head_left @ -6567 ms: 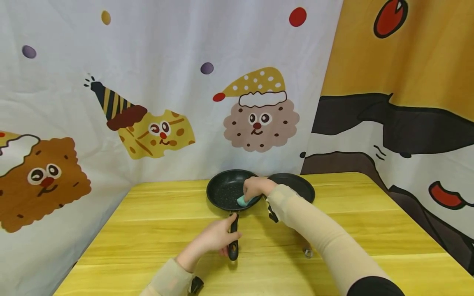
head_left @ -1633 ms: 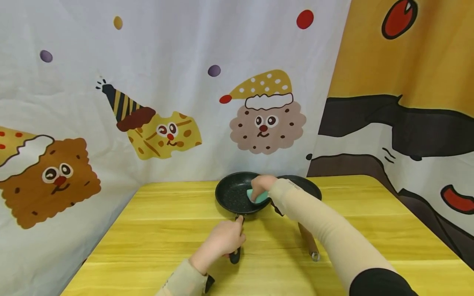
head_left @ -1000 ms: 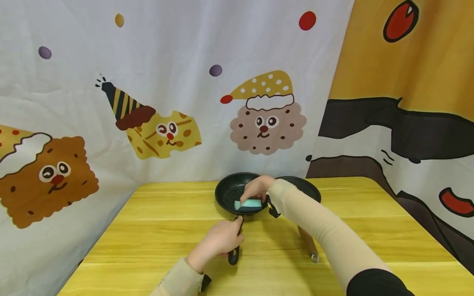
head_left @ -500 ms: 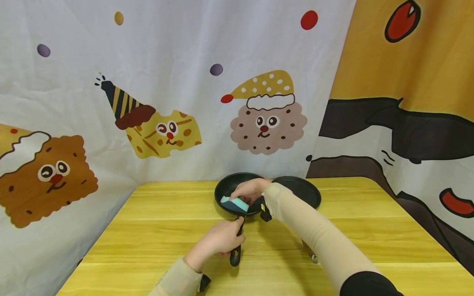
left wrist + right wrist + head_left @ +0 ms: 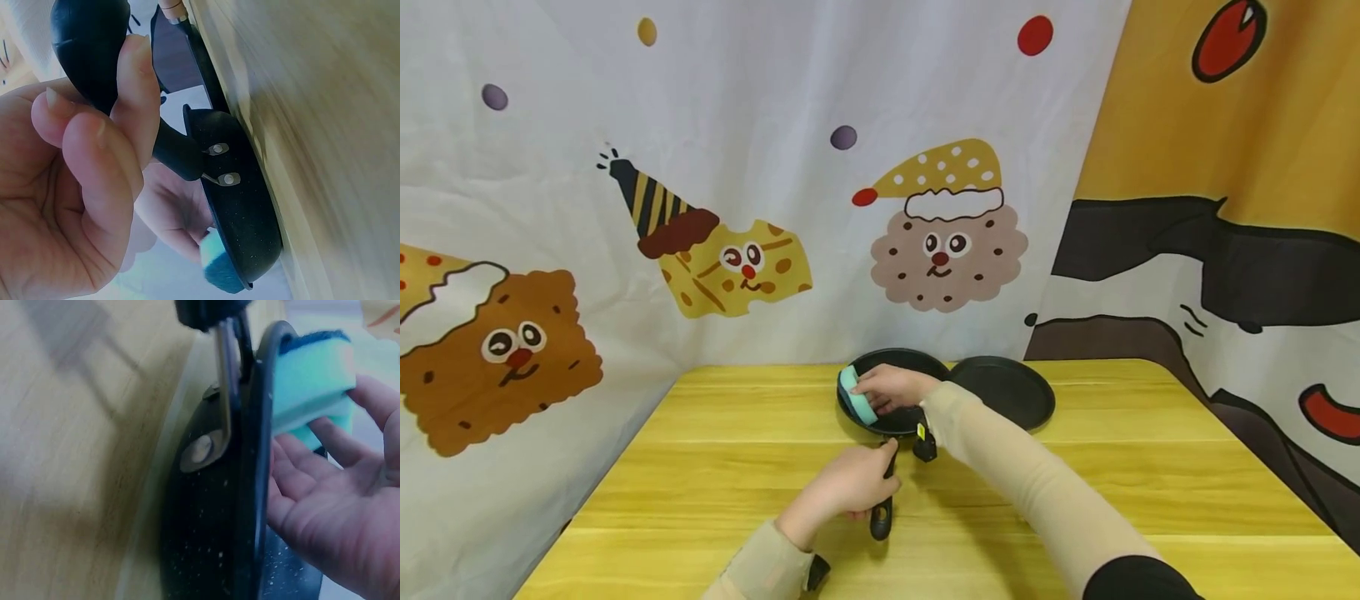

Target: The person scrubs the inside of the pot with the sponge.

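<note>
Left hand (image 5: 853,481): curled round the handle (image 5: 882,518) of the frying pan (image 5: 898,425)
Right hand (image 5: 897,387): pinching the sponge (image 5: 859,398)
Sponge: at the frying pan's left rim
Wiping: seemingly under way; areas done or remaining unclear

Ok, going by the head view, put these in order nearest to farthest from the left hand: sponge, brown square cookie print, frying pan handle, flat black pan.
From the left hand:
1. Frying pan handle: in its grip.
2. Sponge: ahead, at the left rim of the frying pan.
3. Flat black pan: ahead and right.
4. Brown square cookie print: far left, on the curtain.
</note>
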### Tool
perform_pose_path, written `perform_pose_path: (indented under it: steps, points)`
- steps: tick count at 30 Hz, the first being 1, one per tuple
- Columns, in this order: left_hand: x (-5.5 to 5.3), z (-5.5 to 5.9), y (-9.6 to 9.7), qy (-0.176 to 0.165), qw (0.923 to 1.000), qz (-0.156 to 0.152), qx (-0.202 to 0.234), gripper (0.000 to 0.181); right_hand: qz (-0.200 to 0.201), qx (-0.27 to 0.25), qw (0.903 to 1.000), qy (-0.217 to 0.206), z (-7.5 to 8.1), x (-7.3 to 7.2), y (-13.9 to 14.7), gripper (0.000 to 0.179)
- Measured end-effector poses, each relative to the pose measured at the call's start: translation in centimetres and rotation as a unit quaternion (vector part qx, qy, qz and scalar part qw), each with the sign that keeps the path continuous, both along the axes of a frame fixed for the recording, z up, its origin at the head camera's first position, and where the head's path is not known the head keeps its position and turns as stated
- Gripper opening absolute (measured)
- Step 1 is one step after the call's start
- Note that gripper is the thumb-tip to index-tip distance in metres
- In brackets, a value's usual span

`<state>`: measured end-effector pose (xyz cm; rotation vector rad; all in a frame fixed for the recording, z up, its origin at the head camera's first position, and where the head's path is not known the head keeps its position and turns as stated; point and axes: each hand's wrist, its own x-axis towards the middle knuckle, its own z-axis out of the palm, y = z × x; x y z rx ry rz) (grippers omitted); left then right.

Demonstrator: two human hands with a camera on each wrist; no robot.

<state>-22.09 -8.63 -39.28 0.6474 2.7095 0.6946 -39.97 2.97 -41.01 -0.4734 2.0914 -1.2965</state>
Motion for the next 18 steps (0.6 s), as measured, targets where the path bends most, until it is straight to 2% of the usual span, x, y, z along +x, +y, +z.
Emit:
perform_pose_path:
  steps: [3,11,18]
  points:
    - [-0.03,0.06,0.04,0.005,1.0000,-0.002,0.003,0.059,-0.020,0.037,0.9979,0.049,0.18,0.02,-0.38,0.062]
    - [0.17,0.00,0.22,0.013,0.9999,-0.001,-0.011,0.059,-0.003,0.119,0.9805,0.157,0.20,-0.02,-0.76,0.059]
    - [0.56,-0.06,0.60,0.044,0.9986,-0.007,-0.028,0.059,0.001,0.136,0.9698,0.202,0.16,0.04,-1.05,0.058]
